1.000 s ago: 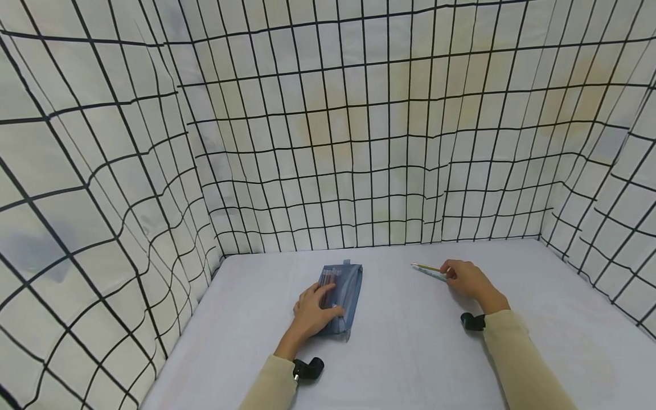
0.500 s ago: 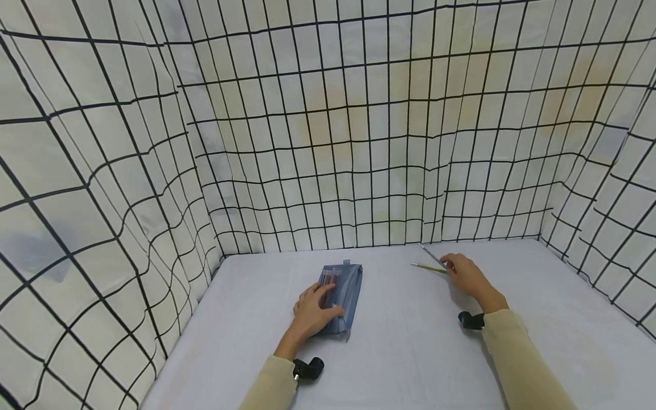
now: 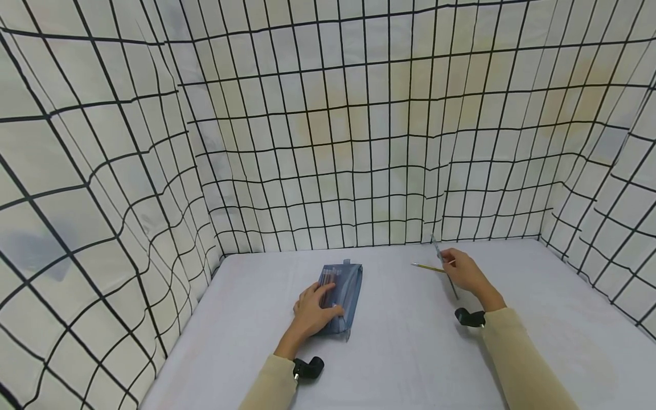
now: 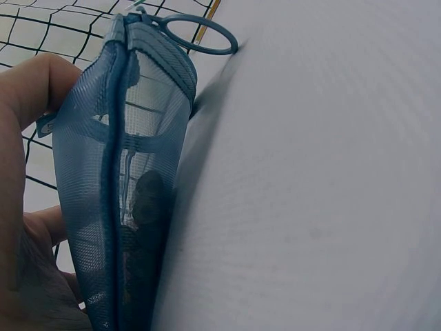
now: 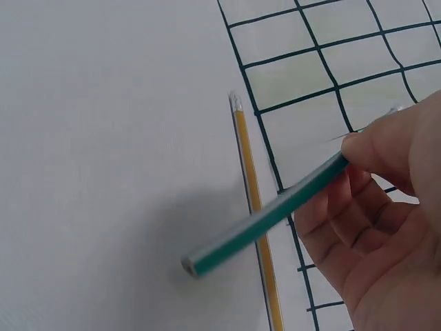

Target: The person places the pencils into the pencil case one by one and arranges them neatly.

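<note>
A blue mesh pencil case lies on the white table, with several pencils visible inside. On top of it rests my left hand, thumb and fingers spread over its near part. The left wrist view shows the case's zipper side and a blue ring at its far end. My right hand pinches a teal pencil near its middle between thumb and fingers, tilted above the table. A yellow pencil lies on the table just below it, partly hidden by the teal one.
White cloth with a black grid encloses the table at the back and both sides. The white tabletop stretches between and in front of the hands. A small black device sits at the left wrist, another at the right.
My right hand has picked the teal pencil up from beside the yellow one and swung its far end upward, turning it steeper. The left hand and pencil case stay put.
</note>
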A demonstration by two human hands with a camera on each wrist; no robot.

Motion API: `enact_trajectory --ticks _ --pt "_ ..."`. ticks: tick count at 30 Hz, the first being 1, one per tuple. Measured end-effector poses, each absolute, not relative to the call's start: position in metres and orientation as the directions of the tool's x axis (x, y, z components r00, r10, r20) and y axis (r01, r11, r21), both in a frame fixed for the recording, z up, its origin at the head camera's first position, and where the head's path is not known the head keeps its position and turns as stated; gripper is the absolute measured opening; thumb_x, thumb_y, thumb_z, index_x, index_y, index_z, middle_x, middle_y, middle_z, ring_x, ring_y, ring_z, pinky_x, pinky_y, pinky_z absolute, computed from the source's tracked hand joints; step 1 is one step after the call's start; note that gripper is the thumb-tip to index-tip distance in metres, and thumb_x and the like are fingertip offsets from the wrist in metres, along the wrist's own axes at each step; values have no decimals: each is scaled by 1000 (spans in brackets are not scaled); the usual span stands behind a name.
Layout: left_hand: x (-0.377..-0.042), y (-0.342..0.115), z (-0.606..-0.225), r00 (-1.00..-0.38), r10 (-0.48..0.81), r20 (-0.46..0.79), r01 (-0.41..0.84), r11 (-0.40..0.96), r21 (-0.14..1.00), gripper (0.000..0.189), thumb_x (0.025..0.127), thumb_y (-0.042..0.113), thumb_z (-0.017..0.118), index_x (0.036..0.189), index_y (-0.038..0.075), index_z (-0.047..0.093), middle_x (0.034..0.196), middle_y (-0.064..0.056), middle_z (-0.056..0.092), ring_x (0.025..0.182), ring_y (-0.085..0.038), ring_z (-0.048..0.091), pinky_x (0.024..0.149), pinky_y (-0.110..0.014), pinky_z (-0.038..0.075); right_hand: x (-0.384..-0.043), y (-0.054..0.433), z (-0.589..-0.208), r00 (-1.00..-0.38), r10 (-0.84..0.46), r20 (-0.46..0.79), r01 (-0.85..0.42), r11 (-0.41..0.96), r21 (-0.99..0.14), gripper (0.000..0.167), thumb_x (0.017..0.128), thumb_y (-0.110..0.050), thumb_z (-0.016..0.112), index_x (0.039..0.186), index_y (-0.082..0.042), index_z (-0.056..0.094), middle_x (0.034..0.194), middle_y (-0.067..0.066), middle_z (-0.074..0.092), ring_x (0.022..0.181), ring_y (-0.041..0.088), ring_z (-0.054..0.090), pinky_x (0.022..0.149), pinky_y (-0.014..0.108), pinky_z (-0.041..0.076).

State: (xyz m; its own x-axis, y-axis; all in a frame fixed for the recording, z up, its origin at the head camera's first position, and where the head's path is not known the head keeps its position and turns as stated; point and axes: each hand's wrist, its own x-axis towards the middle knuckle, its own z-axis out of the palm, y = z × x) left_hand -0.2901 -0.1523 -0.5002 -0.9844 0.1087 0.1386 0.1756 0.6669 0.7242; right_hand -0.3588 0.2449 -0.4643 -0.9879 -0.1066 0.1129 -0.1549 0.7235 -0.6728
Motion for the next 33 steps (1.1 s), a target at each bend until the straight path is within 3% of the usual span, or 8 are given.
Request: enact_trajectory --ticks 5,12,23,33 --pt "-290 -152 -500 -984 111 139 177 666 725 72 76 40 72 144 18 59 161 -24 36 148 -50 28 113 -75 16 -359 242 -464 -995 -83 63 -102 649 -754 40 103 -9 50 139 8 48 134 28 54 119 40 58 90 43 57" --pt "-290 -152 -499 -985 109 137 175 666 725 73 76 40 73 144 18 58 161 -24 36 149 -49 27 113 -75 16 -359 237 -465 -992 -113 59 -111 531 -840 42 100 -5 56 138 11 47 125 28 57 107 33 64 84 36 61" --pt "-290 -152 -499 -985 109 132 171 670 722 73 76 40 73 144 19 58 162 -24 35 149 -49 27 113 -75 17 -356 221 -465 -985 -174 8 -78 399 -914 43 98 -2 59 136 13 47 118 26 58 92 21 67 80 36 63" --pt "-290 -153 -499 -983 112 143 181 674 716 72 76 40 73 144 17 59 161 -25 37 148 -51 28 112 -76 17 -362 212 -472 -981 -190 -49 -20 347 -938 41 100 -4 58 137 10 49 118 23 61 93 20 66 83 36 62"
